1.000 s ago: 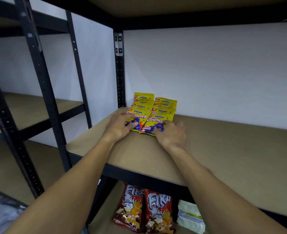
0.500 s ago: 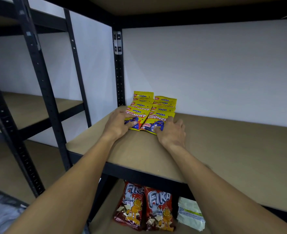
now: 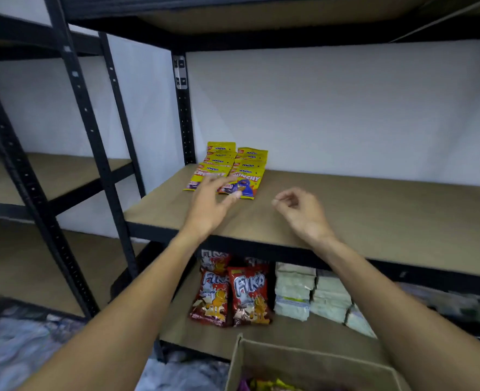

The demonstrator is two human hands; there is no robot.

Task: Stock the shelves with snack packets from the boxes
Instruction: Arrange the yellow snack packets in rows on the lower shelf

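Hands above shelf [image 3: 374, 221]: we are hovering our left hand [image 3: 207, 207], fingers spread and empty, near yellow packets [image 3: 234, 167] lying overlapped in two rows by the corner post [image 3: 186, 131], probably to save space; our right hand [image 3: 301, 213] is hanging loosely curled, holding nothing.

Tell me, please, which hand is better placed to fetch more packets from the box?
Probably the right hand: it holds nothing, hangs clear of the yellow packets, and the box lies nearer its forearm. The left hand hovers at the packets.

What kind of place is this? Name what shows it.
Likely a shop stockroom: black metal shelving, yellow snack packets in rows, and an open cardboard box of packets below.
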